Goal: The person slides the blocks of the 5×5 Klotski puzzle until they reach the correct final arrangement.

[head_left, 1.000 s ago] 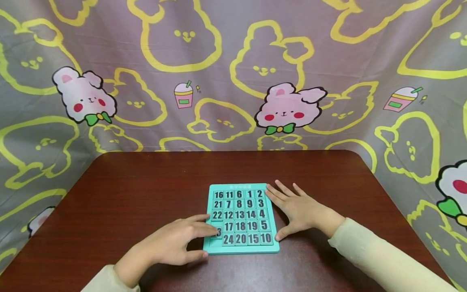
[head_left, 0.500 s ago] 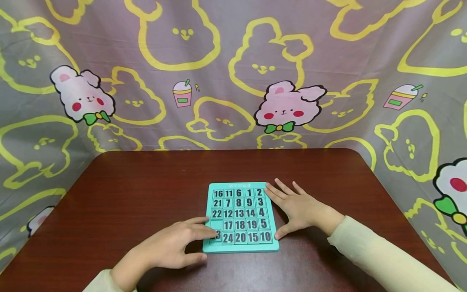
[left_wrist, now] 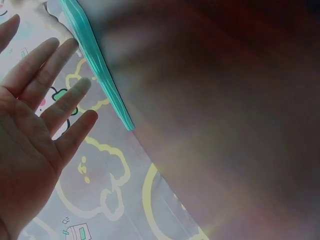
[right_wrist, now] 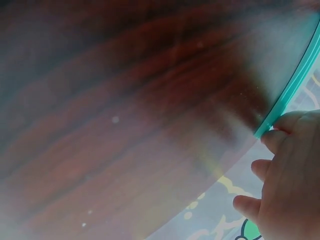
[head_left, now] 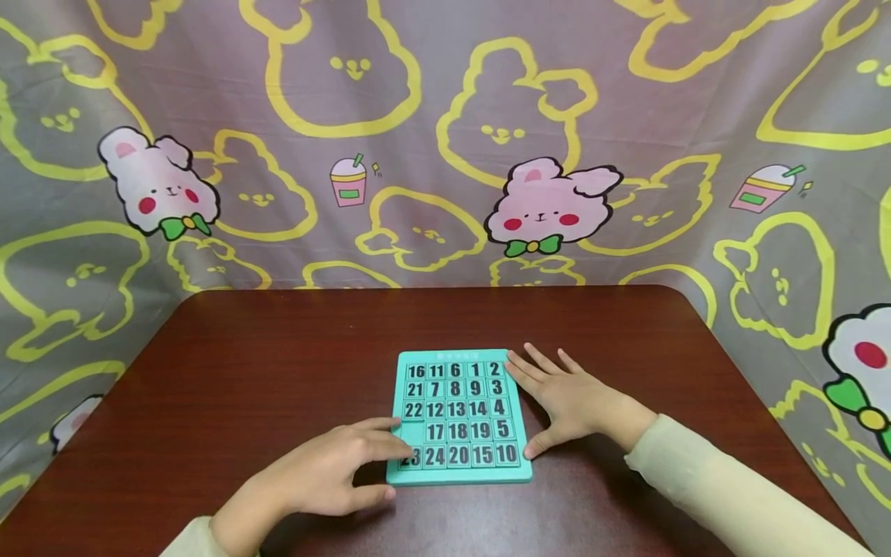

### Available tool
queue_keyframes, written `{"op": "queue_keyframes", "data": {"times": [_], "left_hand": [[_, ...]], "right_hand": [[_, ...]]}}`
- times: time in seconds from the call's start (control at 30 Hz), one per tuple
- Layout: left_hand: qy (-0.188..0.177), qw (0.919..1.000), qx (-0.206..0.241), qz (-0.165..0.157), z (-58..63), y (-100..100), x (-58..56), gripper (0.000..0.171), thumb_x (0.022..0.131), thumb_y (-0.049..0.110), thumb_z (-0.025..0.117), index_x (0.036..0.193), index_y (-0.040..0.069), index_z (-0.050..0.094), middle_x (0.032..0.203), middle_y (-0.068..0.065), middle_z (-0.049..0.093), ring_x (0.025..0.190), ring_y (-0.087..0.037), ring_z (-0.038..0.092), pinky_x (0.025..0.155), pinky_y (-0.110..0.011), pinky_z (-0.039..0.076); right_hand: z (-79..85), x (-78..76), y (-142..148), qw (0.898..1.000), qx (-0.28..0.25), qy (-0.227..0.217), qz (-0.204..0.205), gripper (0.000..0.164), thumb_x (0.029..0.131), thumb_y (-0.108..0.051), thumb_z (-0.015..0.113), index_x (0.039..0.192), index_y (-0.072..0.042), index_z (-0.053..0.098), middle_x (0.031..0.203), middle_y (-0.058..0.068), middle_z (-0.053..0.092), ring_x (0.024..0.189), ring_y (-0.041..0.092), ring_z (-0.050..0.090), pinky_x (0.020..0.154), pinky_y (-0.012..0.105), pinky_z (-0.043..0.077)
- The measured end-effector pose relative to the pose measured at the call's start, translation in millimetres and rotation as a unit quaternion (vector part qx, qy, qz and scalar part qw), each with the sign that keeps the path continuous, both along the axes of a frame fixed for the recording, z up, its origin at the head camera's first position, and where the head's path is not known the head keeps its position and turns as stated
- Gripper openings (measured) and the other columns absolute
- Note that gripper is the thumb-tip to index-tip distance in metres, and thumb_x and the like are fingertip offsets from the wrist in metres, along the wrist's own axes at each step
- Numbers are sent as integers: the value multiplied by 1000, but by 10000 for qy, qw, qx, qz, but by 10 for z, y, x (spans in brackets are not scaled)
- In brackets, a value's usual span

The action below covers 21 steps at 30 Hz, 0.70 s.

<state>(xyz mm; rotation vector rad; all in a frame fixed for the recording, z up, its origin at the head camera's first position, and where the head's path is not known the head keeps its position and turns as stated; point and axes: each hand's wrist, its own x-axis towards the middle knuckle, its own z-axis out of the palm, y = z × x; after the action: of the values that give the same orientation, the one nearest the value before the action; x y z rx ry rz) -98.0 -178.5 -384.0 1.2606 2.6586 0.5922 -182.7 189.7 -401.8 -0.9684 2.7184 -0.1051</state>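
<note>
A teal number slide puzzle [head_left: 459,475] lies flat on the table, its numbered tiles in rows. The one gap is at the left of the fourth row, above the 23 tile [head_left: 411,458]. My left hand [head_left: 334,468] reaches over the puzzle's left edge, a fingertip on the 23 tile and the thumb by the lower left corner. In the left wrist view its fingers are extended beside the puzzle's teal edge [left_wrist: 97,62]. My right hand [head_left: 574,402] is spread along the right side, fingertips at the upper right corner and thumb near the lower right corner.
The dark red-brown wooden table [head_left: 292,340] extends around the puzzle on all sides. A grey-pink curtain [head_left: 431,100] with yellow outlines and cartoon rabbits hangs behind it and at both sides.
The 23 tile has slid down under the left fingertip into the bottom row, and the gap now shows above it. The right hand stays in place.
</note>
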Motion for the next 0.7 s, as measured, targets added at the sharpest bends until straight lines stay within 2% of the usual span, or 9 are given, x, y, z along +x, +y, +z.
{"op": "queue_keyframes", "data": {"times": [0.2,0.43,0.7], "left_hand": [[120,9998,-57,137,34,-3,-103,42,91,30,70,130,14,67,132,8,65,138,-30,50,107,-49,47],[324,9992,-218,121,47,28,-231,44,92,30,69,132,12,66,134,4,65,137,-30,51,107,-48,46],[205,9993,-306,-14,23,84,-361,46,93,29,68,135,11,62,139,-1,62,136,-23,53,108,-45,46]], "right_hand": [[16,9,-8,10000,-25,-48,3,135,60,-90,60,161,-13,14,169,4,8,156,36,2,117,71,7],[16,10,-8,10000,28,-52,-21,136,59,-92,59,161,-14,14,169,3,7,156,34,1,118,69,7],[32,16,-15,10000,22,-62,-30,135,60,-91,61,161,-13,15,169,3,7,156,35,2,118,70,8]]}}
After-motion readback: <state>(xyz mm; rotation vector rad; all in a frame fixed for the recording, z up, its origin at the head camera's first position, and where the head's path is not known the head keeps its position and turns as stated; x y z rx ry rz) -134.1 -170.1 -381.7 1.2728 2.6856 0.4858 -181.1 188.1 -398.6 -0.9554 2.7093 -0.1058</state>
